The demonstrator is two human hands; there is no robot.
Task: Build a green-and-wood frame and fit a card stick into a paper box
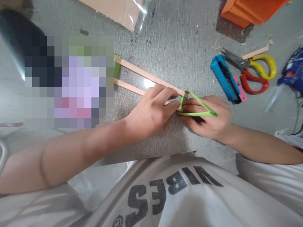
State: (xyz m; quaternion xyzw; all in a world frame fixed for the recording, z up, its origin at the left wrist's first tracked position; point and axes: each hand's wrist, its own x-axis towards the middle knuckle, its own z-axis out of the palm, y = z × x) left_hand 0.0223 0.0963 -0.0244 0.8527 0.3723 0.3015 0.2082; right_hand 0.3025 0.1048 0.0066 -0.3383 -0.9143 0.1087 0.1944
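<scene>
Two pale wooden strips [149,75] lie roughly side by side above the table, slanting down to the right. A folded green paper strip [200,102] forms a pointed loop at their right end, and another green piece [116,67] joins them at the left. My left hand [157,108] is closed around the lower strip near its right end, thumb and fingers by the green fold. Under the green loop, my right hand [208,113] pinches the same corner with its fingertips. The exact contact there is partly hidden by the fingers.
A blue utility knife [224,77], scissors with red and yellow handles [254,86] and a blue glue gun [293,71] lie to the right. Orange folded paper [251,12] sits at the back right, a clear-wrapped tan sheet [115,11] at the back. A blurred-out area covers the left.
</scene>
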